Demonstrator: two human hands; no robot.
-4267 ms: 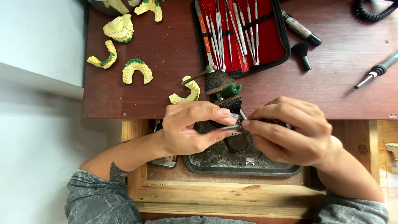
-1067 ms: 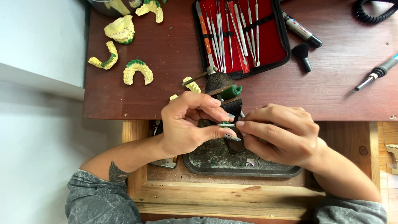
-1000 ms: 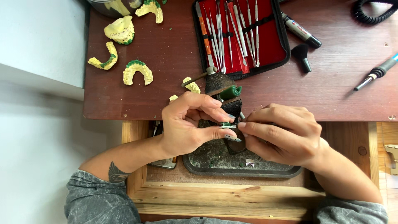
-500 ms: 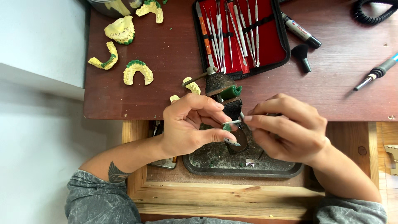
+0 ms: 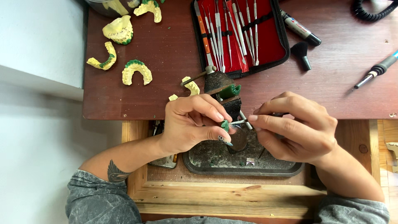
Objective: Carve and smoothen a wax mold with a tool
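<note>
Instrument case (image 5: pixel 265 37) behind hands, dental casts (image 5: pixel 137 70) leftward

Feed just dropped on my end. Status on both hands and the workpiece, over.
Left hand pinching small green piece. Right hand holding thin metal tool, tip at the piece. Both over dark tray; nothing between them.

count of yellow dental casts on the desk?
6 visible: one at the top edge, one solid block, one thin curved piece, one arch, one by the vise, one mostly hidden behind the left hand. More may be in the bowl.
</note>
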